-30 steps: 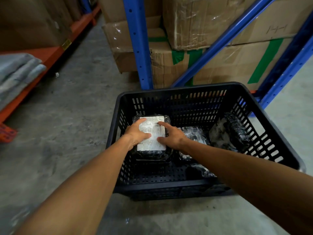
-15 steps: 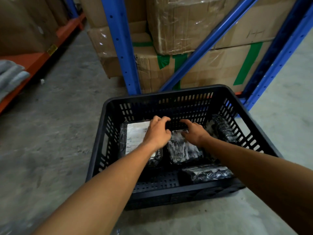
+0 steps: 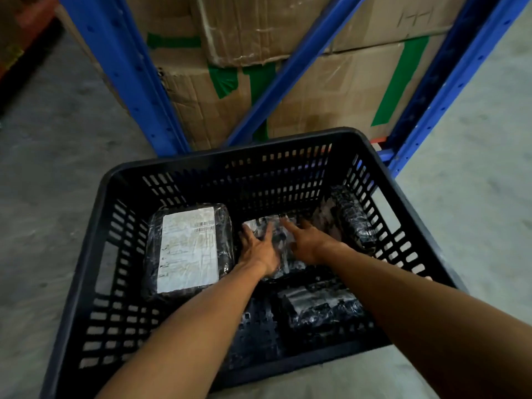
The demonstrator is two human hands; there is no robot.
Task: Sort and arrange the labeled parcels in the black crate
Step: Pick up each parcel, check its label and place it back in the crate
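The black crate [image 3: 95, 234] stands on the floor. A black-wrapped parcel with a white label [image 3: 187, 249], label up, lies flat at its back left. A second wrapped parcel [image 3: 275, 226] lies in the middle. My left hand [image 3: 259, 250] and my right hand [image 3: 309, 243] rest on it side by side, fingers spread and pointing away from me. A third parcel [image 3: 319, 305] lies at the front right. A fourth parcel [image 3: 355, 223] leans against the right wall. No label shows on these three.
Blue rack posts [image 3: 126, 73] and a slanted blue brace [image 3: 288, 70] rise just behind the crate, with stacked cardboard boxes [image 3: 331, 93] between them. Grey concrete floor [image 3: 49, 168] lies to the left and right of the crate.
Both hands left the labeled parcel, which now lies at the crate's back left, and moved right onto the middle parcel. The view has come closer to the crate.
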